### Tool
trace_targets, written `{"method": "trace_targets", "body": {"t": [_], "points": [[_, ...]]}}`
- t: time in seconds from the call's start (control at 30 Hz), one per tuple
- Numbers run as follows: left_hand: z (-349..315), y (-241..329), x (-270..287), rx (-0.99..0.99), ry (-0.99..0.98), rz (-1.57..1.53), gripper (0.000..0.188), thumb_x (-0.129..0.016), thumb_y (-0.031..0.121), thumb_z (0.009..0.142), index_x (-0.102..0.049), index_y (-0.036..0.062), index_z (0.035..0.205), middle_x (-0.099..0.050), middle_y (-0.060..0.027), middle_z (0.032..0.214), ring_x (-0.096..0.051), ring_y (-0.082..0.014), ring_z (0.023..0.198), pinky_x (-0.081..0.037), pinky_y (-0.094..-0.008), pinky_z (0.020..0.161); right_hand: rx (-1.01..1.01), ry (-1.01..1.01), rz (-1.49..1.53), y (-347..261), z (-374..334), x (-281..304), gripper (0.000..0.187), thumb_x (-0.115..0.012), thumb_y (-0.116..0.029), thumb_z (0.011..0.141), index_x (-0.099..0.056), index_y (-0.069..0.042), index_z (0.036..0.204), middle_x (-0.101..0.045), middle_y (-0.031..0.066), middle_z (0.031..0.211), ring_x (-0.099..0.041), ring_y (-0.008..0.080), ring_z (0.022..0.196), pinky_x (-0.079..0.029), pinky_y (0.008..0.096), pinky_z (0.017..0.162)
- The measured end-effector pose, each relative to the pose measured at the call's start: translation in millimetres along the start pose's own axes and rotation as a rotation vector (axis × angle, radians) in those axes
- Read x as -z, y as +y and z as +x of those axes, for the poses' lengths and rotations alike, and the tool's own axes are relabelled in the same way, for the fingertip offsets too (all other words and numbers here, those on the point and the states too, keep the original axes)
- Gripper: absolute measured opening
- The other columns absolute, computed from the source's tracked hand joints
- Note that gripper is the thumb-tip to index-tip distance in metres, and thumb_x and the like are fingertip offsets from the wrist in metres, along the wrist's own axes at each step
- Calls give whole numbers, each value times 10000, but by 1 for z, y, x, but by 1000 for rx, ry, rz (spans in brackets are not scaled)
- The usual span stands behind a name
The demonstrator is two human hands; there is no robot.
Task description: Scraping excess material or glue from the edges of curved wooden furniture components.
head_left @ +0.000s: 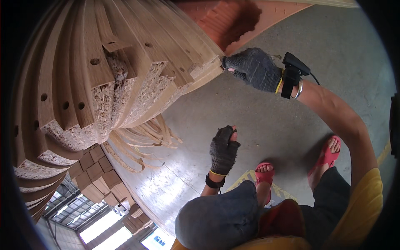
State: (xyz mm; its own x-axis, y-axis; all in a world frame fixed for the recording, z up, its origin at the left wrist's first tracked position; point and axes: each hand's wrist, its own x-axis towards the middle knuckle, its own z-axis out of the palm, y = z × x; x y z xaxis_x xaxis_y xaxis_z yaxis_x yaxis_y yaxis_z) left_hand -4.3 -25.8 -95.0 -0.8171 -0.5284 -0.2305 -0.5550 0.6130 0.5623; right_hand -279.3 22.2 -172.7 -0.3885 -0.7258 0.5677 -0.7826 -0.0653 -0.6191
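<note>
A stack of wood-grain particleboard panels [137,37] rises on the left, with raw chip ends and drilled round holes. At the stack's near right corner, my right hand [256,68], in a grey knit glove, has its fingers closed on the end of the outermost board [210,75]. A black device [295,66] is strapped to that wrist beside a silver bangle. My left hand [223,152], also gloved, hangs low over the floor in front of my knee. Its fingers are curled, and no object shows in them. It is apart from the boards.
Thin curled edging strips [150,137] lie on the grey concrete floor [258,121] below the stack. An orange ribbed plastic piece [227,21] lies behind the boards. Stacked brown cartons [98,171] stand farther left. My feet in red sandals [264,177] are near a yellow floor marking.
</note>
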Motion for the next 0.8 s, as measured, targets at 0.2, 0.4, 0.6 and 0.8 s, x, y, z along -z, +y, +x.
{"method": "trace_targets", "body": {"t": [0.2,0.4,0.6,0.8], "points": [[0,-3,1,-14,-6,15,183,-615,124,967,-674,1,1089,-662,-122,832,-646,-199,655,-513,-323,602,128,-85,-266,-13,12,4,226,-650,-122,830,-635,-72,1050,-615,107,663,-636,289,612,-497,407,560],[15,13,7,-134,-36,109,180,-614,118,961,-671,2,1087,-674,-140,909,-663,-251,689,-523,-339,627,232,-204,-309,-18,36,9,75,-636,-146,792,-626,-74,771,-602,108,625,-626,267,548,-478,401,490],[42,30,19,-173,139,228,136,-633,120,939,-667,13,1015,-667,-138,856,-657,-245,681,-519,-340,632,162,-342,-36,-9,29,5,171,-634,-222,799,-644,-72,881,-637,144,837,-638,308,764,-481,443,673],[85,18,19,189,176,-387,232,-610,222,987,-650,10,902,-588,-22,729,-561,-107,610,-488,-276,579,-1308,-389,1185,-24,-188,37,509,-537,-419,857,-608,-22,1168,-581,228,1183,-540,420,1114,-359,547,972]]}}
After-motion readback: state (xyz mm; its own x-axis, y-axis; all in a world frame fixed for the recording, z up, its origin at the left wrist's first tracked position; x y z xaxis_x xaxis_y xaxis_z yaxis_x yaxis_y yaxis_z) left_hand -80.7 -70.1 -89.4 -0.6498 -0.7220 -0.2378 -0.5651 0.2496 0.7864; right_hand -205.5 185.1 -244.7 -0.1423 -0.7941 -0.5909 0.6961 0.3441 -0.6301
